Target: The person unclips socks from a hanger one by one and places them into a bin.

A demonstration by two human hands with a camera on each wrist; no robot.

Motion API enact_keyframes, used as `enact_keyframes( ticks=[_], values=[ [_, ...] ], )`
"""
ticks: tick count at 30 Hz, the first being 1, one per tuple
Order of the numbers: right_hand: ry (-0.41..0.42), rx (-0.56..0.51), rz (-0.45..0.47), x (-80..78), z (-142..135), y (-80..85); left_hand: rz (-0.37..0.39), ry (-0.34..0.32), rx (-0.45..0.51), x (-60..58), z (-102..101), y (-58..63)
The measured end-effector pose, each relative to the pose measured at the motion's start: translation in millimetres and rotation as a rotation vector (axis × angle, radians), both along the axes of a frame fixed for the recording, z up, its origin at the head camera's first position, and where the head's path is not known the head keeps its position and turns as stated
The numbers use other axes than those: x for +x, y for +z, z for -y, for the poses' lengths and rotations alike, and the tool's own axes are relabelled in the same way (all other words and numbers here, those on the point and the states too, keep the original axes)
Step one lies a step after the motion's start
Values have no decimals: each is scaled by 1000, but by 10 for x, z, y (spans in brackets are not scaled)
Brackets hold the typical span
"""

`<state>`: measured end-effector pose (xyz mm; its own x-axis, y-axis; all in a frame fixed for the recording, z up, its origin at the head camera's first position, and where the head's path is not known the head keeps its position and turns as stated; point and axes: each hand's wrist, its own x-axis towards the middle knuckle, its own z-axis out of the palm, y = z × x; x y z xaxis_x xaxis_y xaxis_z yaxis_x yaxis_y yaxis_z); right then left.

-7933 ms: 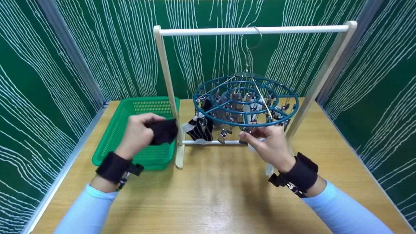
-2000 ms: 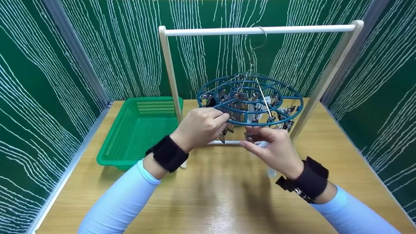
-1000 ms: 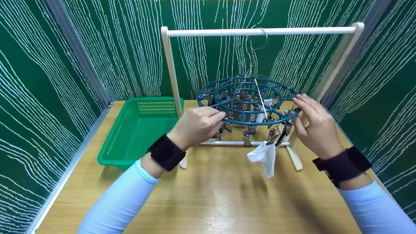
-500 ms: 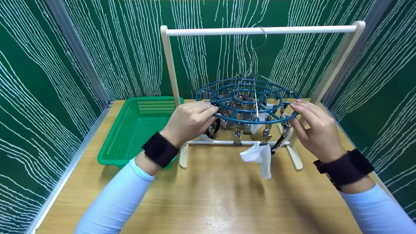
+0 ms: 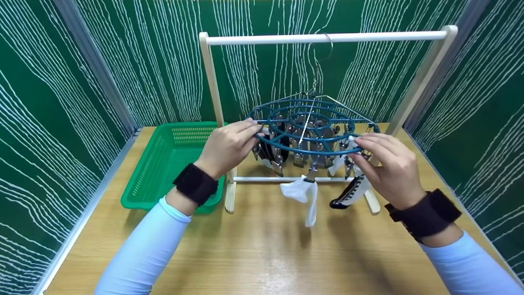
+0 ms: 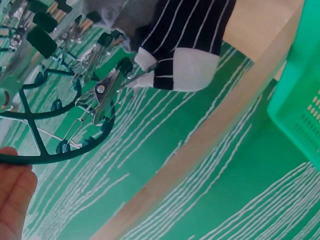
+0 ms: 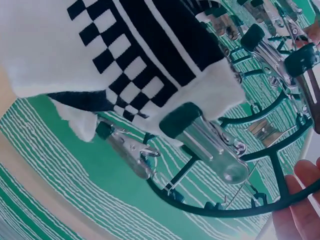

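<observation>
Clip hanger swung round beneath the white rail, fingers of left hand and right hand pinching its rim, and leftward went the white sock as the checkered sock came out front-right, apparently bringing fresh clips within reach.

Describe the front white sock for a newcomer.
Find the wooden rack, then the round teal hanger hooked on its top bar. Below the hanger's near edge, a white sock hangs from a metal clip. Unlike the black-and-white patterned sock to its right, it is plain and reaches lowest in the picture.
</observation>
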<state>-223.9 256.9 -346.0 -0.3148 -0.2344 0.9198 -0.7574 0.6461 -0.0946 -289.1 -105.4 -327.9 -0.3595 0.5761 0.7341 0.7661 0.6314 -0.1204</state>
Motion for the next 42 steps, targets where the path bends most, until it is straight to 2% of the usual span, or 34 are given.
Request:
enact_keyframes(
  ticks=[9,15,19,23,28,34,38,42],
  values=[
    [0,-53,-2,49,126,17,49,8,3,-46,53,11],
    [45,-135,-40,197,280,-9,37,2,10,-46,64,7],
    [88,-152,-74,300,393,-30,28,0,13,-53,67,-3],
    [120,-143,-69,372,488,-62,20,-4,14,-56,66,2],
    [142,-68,35,418,581,-114,20,-4,22,-75,60,-3],
    [114,32,192,373,640,-176,29,-6,26,-80,57,-24],
    [98,54,337,326,687,-178,31,-14,32,-89,57,-42],
    [122,15,512,273,736,-142,21,-17,43,-99,57,-50]
  ],
)
